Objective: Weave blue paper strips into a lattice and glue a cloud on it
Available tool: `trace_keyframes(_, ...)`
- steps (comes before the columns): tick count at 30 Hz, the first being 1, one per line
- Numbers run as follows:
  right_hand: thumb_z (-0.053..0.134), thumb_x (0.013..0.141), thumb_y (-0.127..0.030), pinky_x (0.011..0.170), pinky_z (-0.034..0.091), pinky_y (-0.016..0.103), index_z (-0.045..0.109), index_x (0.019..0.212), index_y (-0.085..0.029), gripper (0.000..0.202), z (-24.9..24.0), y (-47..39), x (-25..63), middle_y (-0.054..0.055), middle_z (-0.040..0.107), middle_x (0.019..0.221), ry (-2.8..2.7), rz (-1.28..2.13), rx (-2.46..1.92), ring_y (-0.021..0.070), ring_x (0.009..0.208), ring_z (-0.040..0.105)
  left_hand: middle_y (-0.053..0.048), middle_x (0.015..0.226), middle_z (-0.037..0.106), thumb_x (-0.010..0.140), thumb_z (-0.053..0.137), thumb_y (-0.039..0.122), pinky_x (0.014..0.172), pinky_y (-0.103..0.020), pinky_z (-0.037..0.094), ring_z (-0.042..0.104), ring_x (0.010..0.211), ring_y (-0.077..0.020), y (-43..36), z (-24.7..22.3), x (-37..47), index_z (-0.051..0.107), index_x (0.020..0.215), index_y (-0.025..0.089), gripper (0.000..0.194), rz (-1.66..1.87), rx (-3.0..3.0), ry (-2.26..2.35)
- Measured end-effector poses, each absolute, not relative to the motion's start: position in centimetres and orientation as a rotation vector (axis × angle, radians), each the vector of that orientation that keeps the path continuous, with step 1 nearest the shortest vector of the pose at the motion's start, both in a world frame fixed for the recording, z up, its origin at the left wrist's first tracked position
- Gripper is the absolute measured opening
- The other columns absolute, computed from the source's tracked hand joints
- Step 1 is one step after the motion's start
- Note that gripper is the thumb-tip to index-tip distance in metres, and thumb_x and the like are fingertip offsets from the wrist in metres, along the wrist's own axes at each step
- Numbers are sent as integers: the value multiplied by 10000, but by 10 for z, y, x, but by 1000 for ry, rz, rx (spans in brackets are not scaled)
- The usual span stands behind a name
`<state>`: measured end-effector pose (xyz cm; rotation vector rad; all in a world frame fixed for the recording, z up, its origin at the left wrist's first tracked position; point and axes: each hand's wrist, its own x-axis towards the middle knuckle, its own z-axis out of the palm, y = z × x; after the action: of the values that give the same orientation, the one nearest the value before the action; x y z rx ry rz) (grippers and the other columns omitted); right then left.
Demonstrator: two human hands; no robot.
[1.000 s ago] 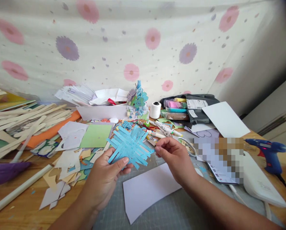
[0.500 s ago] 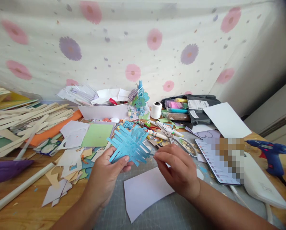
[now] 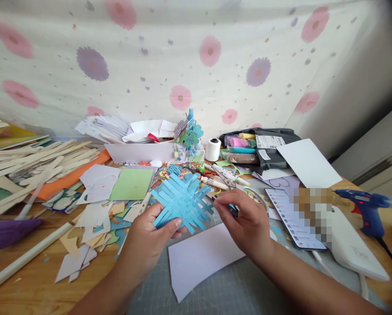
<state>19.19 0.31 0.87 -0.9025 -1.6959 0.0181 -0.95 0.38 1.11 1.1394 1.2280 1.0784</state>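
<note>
Blue paper strips woven crosswise form a flat piece [image 3: 184, 201] with loose ends sticking out all round. My left hand [image 3: 154, 232] pinches its lower left side, thumb on top and fingers beneath. Just right of the piece, my right hand [image 3: 243, 218] has its thumb and fingertips pressed together; whatever may be between them is too small to make out. Under both hands lies a pale lilac paper piece [image 3: 199, 258] with a curved lower edge, on a grey cutting mat [image 3: 228, 288].
Wooden sticks [image 3: 34, 166] and paper scraps [image 3: 80, 262] lie at the left. Pens [image 3: 230, 175] and a white thread spool [image 3: 212, 150] stand behind the hands. A phone [image 3: 294, 218], a white power bank [image 3: 356, 249] and a blue glue gun [image 3: 373, 210] are at the right.
The woven piece has turned and tilted to show more of its face. My right hand stays pinched beside its right edge, and the whole view has shifted slightly.
</note>
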Motion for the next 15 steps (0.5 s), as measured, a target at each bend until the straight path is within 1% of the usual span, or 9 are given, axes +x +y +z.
trace_keyframes(3,621,825,-100,619,511,264,608,825,-219,120,4,7,192,-1,648,726,-1582,189,-996,144,666,620,-5,722,718,655,791,312,610,-280,582,707,638,-196,2,13,-7,657,846,178,270,1020,1090,1210)
trace_keyframes(7,641,817,-149,602,498,262,606,774,-220,91,0,10,191,-11,648,703,-1481,366,-1066,137,635,599,-35,766,743,634,803,322,634,-310,585,715,659,-219,1,12,-8,686,851,180,284,977,1089,1216)
trace_keyframes(11,650,804,-148,601,490,262,616,777,-217,82,1,10,190,-11,652,703,-1461,390,-1044,132,636,597,-31,687,728,672,764,333,562,-291,555,682,578,-202,1,10,-10,702,768,185,187,936,1278,1230)
trace_keyframes(15,646,797,-157,617,492,275,618,764,-213,71,4,10,188,-6,653,701,-1445,428,-1046,138,643,596,-34,694,722,691,748,349,591,-311,553,678,611,-212,-1,9,-11,705,790,183,198,908,1335,1227)
